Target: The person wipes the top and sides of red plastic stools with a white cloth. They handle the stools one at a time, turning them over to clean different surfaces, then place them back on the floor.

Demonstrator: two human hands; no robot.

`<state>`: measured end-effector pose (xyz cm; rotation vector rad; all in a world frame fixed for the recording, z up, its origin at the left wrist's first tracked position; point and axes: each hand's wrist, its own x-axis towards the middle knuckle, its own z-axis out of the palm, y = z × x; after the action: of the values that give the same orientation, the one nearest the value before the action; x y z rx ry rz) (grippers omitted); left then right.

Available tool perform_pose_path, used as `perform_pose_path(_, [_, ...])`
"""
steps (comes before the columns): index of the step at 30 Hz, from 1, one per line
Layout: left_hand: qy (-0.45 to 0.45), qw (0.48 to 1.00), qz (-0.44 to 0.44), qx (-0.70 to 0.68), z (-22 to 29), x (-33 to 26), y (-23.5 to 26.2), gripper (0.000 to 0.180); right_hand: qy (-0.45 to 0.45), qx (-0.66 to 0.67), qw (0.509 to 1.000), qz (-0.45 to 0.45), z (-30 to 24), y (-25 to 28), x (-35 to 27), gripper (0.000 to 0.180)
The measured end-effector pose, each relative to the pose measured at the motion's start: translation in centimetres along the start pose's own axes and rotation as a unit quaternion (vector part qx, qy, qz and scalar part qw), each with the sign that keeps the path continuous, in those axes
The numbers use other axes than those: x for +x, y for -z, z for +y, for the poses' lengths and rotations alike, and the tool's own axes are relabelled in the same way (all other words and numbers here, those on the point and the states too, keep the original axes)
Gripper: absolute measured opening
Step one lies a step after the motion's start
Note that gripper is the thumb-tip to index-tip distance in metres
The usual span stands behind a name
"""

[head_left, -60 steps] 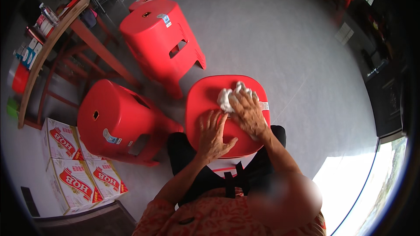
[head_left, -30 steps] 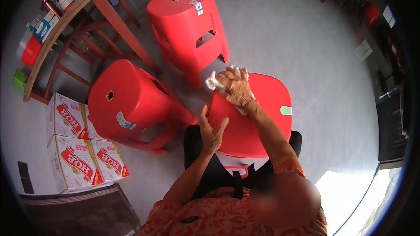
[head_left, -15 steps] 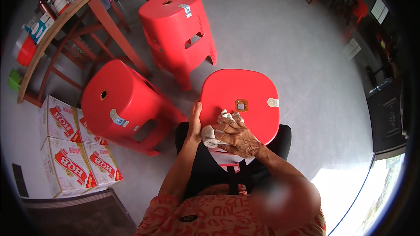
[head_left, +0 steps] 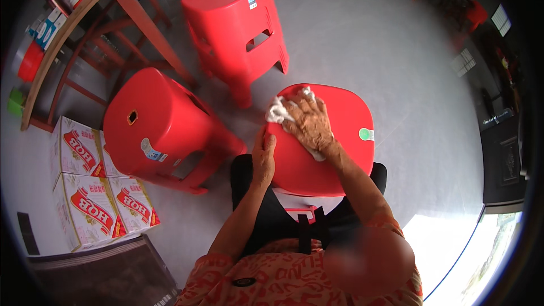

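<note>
A red plastic stool [head_left: 345, 147] stands between my knees, its rounded square seat facing up with a round sticker near the right edge. My left hand [head_left: 263, 160] grips the left side of the seat, thumb by the rim. My right hand [head_left: 309, 123] lies over a white cloth [head_left: 277, 111] and presses it on the far left part of the seat. Cloth shows past the fingertips and below the palm; the rest is under the hand. The hole in the seat's middle is hidden by my right hand.
Another red stool [head_left: 139, 127] stands close on the left, and a taller-looking stack of red stools [head_left: 226, 28] beyond it. White and red cartons [head_left: 90, 207] are piled at the lower left. A wooden table [head_left: 93, 5] with bottles and boxes is at the far left.
My right hand has moved the cloth from the near left edge to the far left of the seat, now covering the hole. My left hand still holds the stool's side, slightly shifted.
</note>
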<state>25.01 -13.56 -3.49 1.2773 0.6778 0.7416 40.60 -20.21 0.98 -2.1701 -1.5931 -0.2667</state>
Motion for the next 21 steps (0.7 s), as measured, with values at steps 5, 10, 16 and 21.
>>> perform_pose_path(5, [0.015,1.0,-0.021,-0.013,0.7,0.0,-0.2,0.051,-0.077,-0.016,0.997,0.001,1.3,-1.5,4.0,0.052])
perform_pose_path(10, [0.068,0.998,0.003,-0.02,-0.8,0.3,0.6,0.064,-0.035,-0.014,0.999,-0.018,-0.1,-1.9,3.8,0.052])
perform_pose_path(16, [0.035,0.996,0.081,-0.022,-3.0,0.7,1.4,0.071,0.078,0.064,0.995,0.002,-4.5,0.2,-2.3,0.05])
perform_pose_path(21, [0.21,0.923,-0.136,-0.291,-7.2,3.9,5.7,0.045,0.059,0.055,0.996,-0.021,-6.9,3.9,-8.1,0.045])
